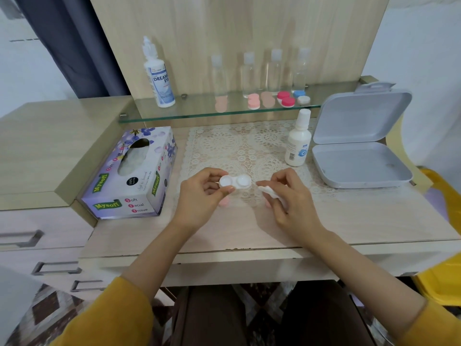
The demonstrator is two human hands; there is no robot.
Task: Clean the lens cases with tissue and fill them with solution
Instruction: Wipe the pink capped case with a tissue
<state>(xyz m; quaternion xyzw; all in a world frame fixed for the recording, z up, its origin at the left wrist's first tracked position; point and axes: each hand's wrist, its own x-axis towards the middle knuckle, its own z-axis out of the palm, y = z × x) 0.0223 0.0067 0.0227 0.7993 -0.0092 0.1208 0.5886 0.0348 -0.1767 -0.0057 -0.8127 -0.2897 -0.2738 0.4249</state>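
We see the left grip (202, 193) pinching a white lens case (235, 182) by its left cup, thumb on the near edge and fingers curled behind. The case is held over the lace mat (244, 148) with both open cups facing up. Just right of the case, not touching it, the right grip (289, 196) is curled round a crumpled wad of tissue (267, 190), whose white end pokes out toward the case. Beneath the two grips we make out pink pieces (224, 203) lying on the counter (349, 221). They may be the case's lids, though the grips hide most of them. Beyond the right grip a small solution bottle (298, 143) stands upright with its cap on, and just right of that lies an open grey box (359, 166). Well left of the left grip sits a tissue box (132, 176). Beyond both grips, a glass shelf (199, 111) carries a large solution bottle (159, 76), four clear bottles (274, 71) and several coloured cases (285, 98).
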